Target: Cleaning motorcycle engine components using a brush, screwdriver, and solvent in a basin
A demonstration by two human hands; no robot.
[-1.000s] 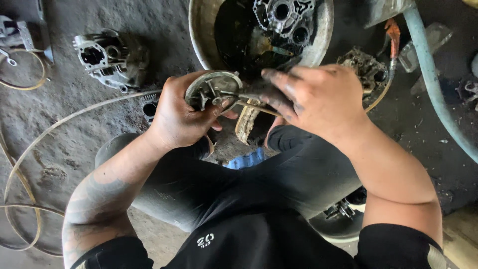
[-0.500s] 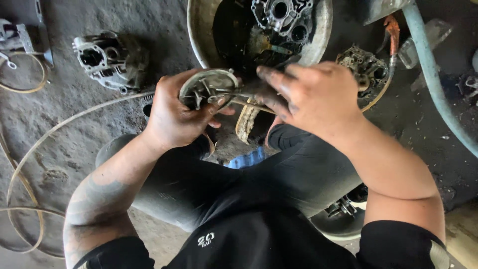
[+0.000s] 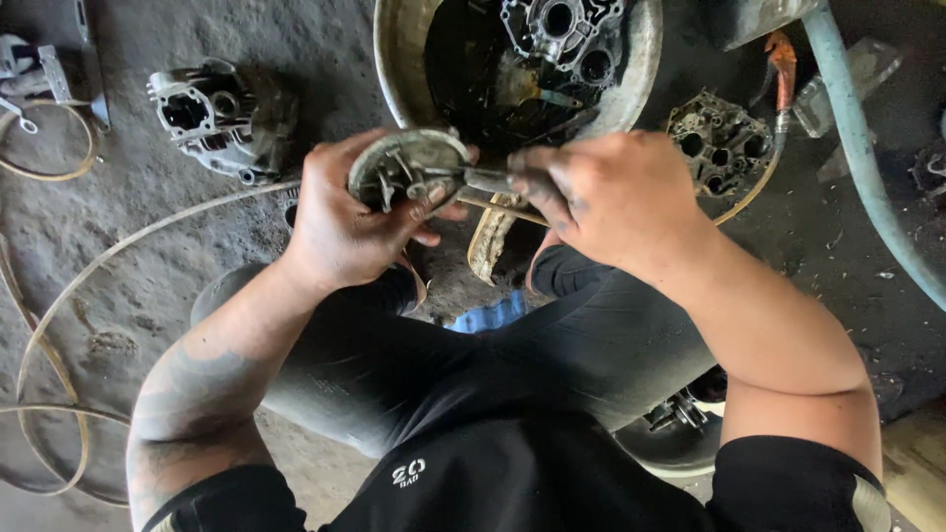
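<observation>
Two hands up over my knees, and under them a rough grey concrete floor (image 3: pixel 108 256), dusty and stained. Far ahead sits a round metal basin (image 3: pixel 394 59) with dark oily liquid and an engine casing (image 3: pixel 562 34) lying in it. Off to the far left, an engine cylinder part (image 3: pixel 222 113) rests on the floor, and a pale hose (image 3: pixel 59 365) loops along the left side. To the right of the basin lies another cast engine piece (image 3: pixel 719 143), and a thick greenish pipe (image 3: pixel 867 167) runs down the right edge.

My left hand (image 3: pixel 340 222) is clamped around a round metal part (image 3: pixel 404 163), fingers curled under it, thumb along its near edge, holding it tilted toward me just near of the basin rim. My right hand (image 3: pixel 616 197) is closed on a slim metal tool (image 3: pixel 483 180), its tip reaching left into the face of the round part. So the hands are close together, joined through tool and part, with the part at the left hand and just left of my right fingertips. Exactly what the tip touches, I cannot tell.
</observation>
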